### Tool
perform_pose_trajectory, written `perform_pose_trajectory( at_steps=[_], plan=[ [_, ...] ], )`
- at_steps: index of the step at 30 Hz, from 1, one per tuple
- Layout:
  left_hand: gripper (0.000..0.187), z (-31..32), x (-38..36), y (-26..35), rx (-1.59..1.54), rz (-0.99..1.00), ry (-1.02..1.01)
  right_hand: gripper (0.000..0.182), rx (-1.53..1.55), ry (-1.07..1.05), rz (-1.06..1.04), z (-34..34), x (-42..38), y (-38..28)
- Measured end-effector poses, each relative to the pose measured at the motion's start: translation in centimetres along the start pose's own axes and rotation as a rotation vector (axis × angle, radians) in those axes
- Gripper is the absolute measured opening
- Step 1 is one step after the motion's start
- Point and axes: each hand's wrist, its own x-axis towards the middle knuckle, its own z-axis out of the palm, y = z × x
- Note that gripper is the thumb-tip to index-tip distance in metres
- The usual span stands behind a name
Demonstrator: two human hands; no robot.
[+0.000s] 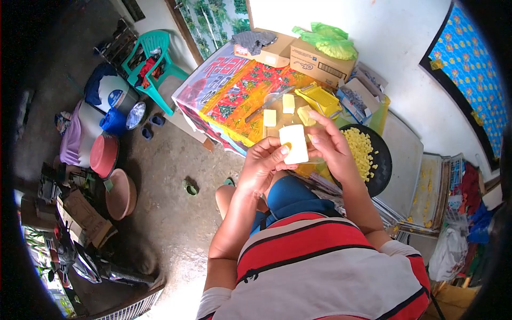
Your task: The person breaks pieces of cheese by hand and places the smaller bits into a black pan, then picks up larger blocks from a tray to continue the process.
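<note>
The left hand (262, 164) grips a pale block (294, 145) by its left side and lower end, thumb laid over the face. The block is in the air at the near edge of the board (288, 120), its long axis running roughly away from the body, towards the board. The right hand (336, 149) is at the block's right side with its fingers apart and half curled (whether they press on it, I cannot tell), so the left is the hand plainly bearing it.

Three smaller blocks lie on the board: one on its left (270, 118), one at its far side (288, 103) and one on its right (306, 115), near the right fingertips. A knife (270, 103) lies slantwise at the board's far left. Just beyond the board's far right corner is a yellow slotted tray (322, 98). Right of the board, a round black pan (382, 166) holds many small yellow cubes (358, 149). The desk (226, 109) under the board has a patterned cloth.
</note>
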Motion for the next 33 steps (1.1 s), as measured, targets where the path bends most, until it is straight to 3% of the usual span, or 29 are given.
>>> perform_pose_trajectory(
  at_steps=[3,12,33],
  plan=[
    [0.025,-0.4,-0.1,-0.3,0.056,0.028,-0.052,0.066,-0.033,-0.181,-0.081,0.4,-0.2,0.3],
    [0.035,0.4,-0.9,0.7,0.045,-0.024,-0.086,0.069,-0.108,-0.136,-0.082,0.6,-0.3,-0.3],
    [0.037,-0.1,-0.9,0.4,0.143,0.004,-0.085,0.069,-0.142,-0.145,-0.052,0.3,0.0,0.2]
  ],
)
